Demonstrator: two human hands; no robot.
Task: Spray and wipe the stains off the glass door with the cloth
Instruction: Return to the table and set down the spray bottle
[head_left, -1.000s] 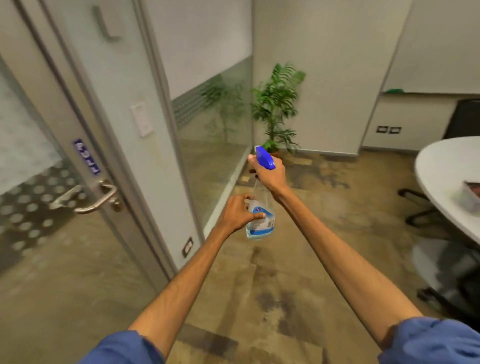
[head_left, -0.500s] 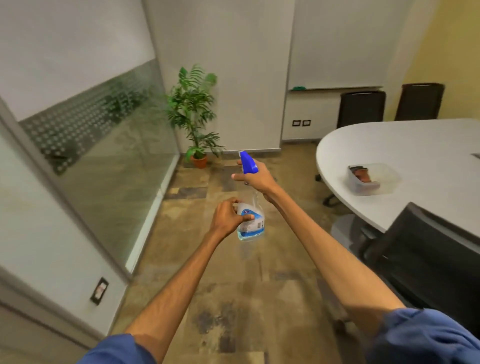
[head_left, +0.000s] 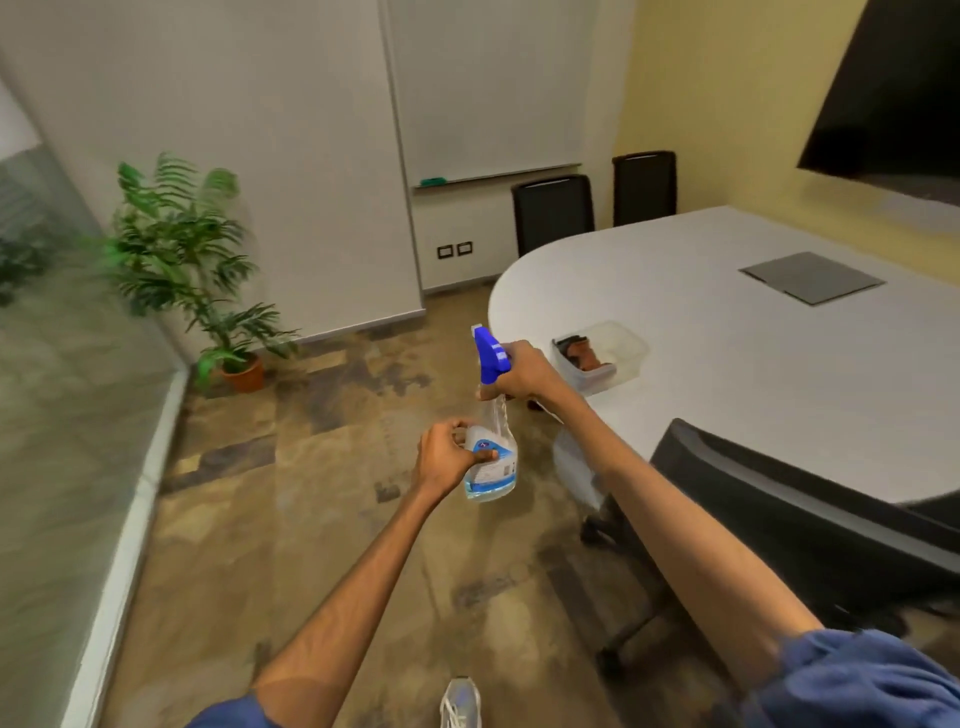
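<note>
A clear spray bottle (head_left: 496, 441) with a blue trigger head and a little blue liquid at the bottom hangs upright in front of me, over the floor. My right hand (head_left: 522, 371) grips its neck just under the trigger head. My left hand (head_left: 449, 457) wraps around the labelled body lower down. A glass wall panel (head_left: 57, 395) runs along the left edge of the view. The glass door is out of view, and no cloth shows anywhere.
A white oval table (head_left: 753, 353) fills the right, with a clear plastic box (head_left: 621, 353) near its edge. A black chair (head_left: 789, 519) stands at its near end, two more behind. A potted plant (head_left: 208, 270) sits in the left corner. My shoe (head_left: 460, 701) shows below.
The view has swung right, away from the glass door and its handle toward the table. Both hands keep the same grip on the spray bottle.
</note>
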